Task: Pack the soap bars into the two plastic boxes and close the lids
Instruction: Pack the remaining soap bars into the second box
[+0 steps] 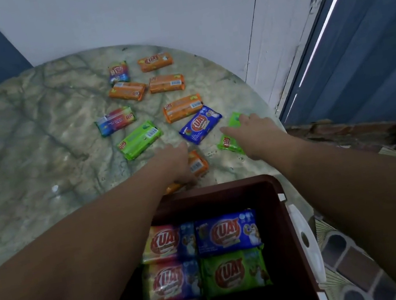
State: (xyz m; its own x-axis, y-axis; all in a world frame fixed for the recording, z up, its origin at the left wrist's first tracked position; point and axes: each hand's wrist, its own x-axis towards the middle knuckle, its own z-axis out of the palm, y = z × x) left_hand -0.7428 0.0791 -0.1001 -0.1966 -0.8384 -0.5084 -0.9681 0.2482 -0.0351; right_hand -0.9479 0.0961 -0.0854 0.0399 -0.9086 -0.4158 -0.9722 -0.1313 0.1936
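A dark maroon plastic box [280,217] stands open at the table's near edge, with several wrapped soap bars laid flat inside. My left hand [176,162] rests over an orange soap bar [198,165] just beyond the box, fingers curled on it. My right hand [254,130] lies on a green soap bar [228,143] near the table's right edge, fingers spread over it. A blue soap bar [200,124] sits between the two hands. More orange bars, a green bar [139,140] and multicoloured bars [115,121] lie scattered farther back.
The round marble-patterned table [20,154] stands against a white wall. A white latch handle [306,239] hangs on the box's right side. Beyond the table's right edge are a blue door [360,55] and tiled floor [350,255].
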